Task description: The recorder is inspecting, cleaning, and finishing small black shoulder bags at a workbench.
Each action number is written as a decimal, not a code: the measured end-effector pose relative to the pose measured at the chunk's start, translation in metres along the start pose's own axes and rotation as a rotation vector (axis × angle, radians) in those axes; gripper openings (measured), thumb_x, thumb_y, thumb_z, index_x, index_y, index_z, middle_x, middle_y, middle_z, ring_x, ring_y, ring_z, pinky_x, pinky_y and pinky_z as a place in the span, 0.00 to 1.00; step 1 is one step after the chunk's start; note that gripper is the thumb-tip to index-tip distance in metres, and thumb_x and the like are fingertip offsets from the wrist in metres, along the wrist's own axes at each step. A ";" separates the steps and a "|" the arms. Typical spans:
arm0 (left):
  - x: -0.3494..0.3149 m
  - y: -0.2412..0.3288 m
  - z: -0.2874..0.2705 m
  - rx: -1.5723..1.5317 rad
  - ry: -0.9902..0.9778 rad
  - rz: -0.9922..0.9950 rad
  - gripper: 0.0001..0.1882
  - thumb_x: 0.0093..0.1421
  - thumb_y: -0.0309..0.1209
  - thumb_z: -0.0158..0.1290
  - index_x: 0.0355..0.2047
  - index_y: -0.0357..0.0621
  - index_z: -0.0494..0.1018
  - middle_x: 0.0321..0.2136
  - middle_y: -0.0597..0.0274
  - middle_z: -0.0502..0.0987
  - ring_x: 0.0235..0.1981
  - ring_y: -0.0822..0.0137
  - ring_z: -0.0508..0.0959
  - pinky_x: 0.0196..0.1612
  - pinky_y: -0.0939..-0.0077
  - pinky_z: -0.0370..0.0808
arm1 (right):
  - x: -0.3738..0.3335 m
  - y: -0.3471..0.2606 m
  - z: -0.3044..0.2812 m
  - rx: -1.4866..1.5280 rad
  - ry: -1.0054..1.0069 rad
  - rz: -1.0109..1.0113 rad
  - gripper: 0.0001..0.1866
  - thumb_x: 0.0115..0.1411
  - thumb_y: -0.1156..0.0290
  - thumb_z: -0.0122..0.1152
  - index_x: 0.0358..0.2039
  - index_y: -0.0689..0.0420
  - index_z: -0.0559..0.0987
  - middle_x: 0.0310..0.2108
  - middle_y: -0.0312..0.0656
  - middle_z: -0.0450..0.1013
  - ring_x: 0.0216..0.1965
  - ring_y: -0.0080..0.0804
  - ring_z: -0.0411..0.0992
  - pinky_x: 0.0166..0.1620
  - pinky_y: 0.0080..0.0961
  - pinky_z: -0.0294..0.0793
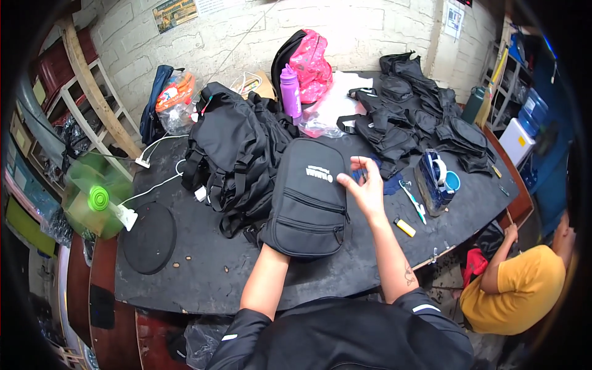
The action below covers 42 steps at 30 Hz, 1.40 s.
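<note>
A black zippered bag (309, 191) with rounded corners, two zips across its lower half and white print near the top is in front of me. My left hand holds it up from the lower left; the wrist (275, 258) passes behind the bag and the fingers are hidden. Beside the bag's right edge is my right hand (365, 185), fingers apart and curved, with nothing in it. Whether a fingertip touches the bag, I cannot tell. Immediately left of it lies a large heap of black backpacks (231, 148) with straps and buckles.
The dark table (203, 271) carries a round black piece (150, 238), a yellow lighter (404, 227), a toothbrush (413, 202), a tape dispenser (435, 179), a purple bottle (290, 94) and several black bags (394, 132). A green fan (98, 197) stands left. A person in yellow (518, 290) is at right.
</note>
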State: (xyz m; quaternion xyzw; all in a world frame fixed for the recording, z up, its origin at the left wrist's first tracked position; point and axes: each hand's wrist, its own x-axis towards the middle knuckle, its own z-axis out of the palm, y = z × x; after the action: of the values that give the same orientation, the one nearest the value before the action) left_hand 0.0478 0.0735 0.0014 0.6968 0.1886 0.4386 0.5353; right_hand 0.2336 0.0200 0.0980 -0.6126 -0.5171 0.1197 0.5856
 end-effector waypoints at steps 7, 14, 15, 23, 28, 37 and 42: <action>0.033 0.048 0.020 0.054 -0.284 -0.335 0.16 0.63 0.26 0.41 0.51 0.43 0.62 0.49 0.57 0.66 0.52 0.67 0.67 0.56 0.79 0.62 | 0.000 -0.039 -0.002 -0.124 -0.526 -0.819 0.20 0.39 0.64 0.71 0.35 0.54 0.79 0.39 0.38 0.75 0.38 0.35 0.74 0.38 0.27 0.74; 0.017 0.011 0.009 0.200 -0.294 -0.166 0.11 0.61 0.27 0.46 0.45 0.45 0.67 0.44 0.60 0.70 0.48 0.70 0.70 0.53 0.80 0.65 | -0.015 -0.013 0.010 -0.303 -0.419 -0.781 0.09 0.38 0.74 0.62 0.24 0.53 0.75 0.24 0.34 0.68 0.28 0.35 0.70 0.31 0.29 0.67; 0.009 0.001 0.004 0.362 -0.338 -0.018 0.11 0.61 0.28 0.47 0.44 0.45 0.68 0.43 0.61 0.71 0.47 0.70 0.71 0.52 0.80 0.66 | -0.017 -0.012 0.012 -0.346 -0.402 -0.789 0.08 0.38 0.73 0.61 0.22 0.54 0.74 0.22 0.35 0.67 0.27 0.35 0.69 0.30 0.30 0.67; 0.018 0.050 0.018 0.334 -0.297 0.132 0.19 0.59 0.26 0.46 0.52 0.41 0.66 0.49 0.59 0.71 0.49 0.70 0.72 0.53 0.79 0.67 | 0.010 -0.001 -0.017 -0.326 -0.338 -0.567 0.19 0.41 0.59 0.70 0.29 0.56 0.76 0.30 0.38 0.73 0.35 0.37 0.74 0.35 0.29 0.72; -0.011 -0.004 -0.009 0.640 -0.204 -0.083 0.16 0.64 0.31 0.39 0.51 0.41 0.66 0.48 0.61 0.71 0.49 0.67 0.70 0.53 0.75 0.67 | 0.018 -0.020 -0.014 -0.734 -0.481 -0.530 0.13 0.44 0.64 0.69 0.27 0.57 0.77 0.29 0.41 0.74 0.35 0.35 0.74 0.37 0.27 0.72; 0.008 0.072 -0.003 -0.262 0.146 -0.395 0.18 0.63 0.31 0.41 0.52 0.39 0.66 0.48 0.59 0.72 0.45 0.68 0.73 0.51 0.75 0.69 | 0.054 -0.028 -0.050 0.236 -0.742 0.089 0.15 0.49 0.71 0.68 0.35 0.59 0.72 0.26 0.30 0.70 0.30 0.14 0.65 0.36 0.15 0.65; 0.027 0.090 -0.009 -0.036 0.142 -0.278 0.17 0.62 0.32 0.42 0.50 0.40 0.67 0.46 0.58 0.72 0.45 0.67 0.74 0.50 0.75 0.69 | 0.071 -0.033 -0.040 0.071 -0.564 0.095 0.10 0.56 0.66 0.62 0.32 0.60 0.74 0.26 0.30 0.70 0.27 0.13 0.64 0.33 0.15 0.65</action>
State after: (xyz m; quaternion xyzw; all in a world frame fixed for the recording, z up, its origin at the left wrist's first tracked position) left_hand 0.0363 0.0667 0.0948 0.6215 0.3126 0.4117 0.5887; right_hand 0.2784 0.0440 0.1697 -0.5577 -0.6259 0.3307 0.4334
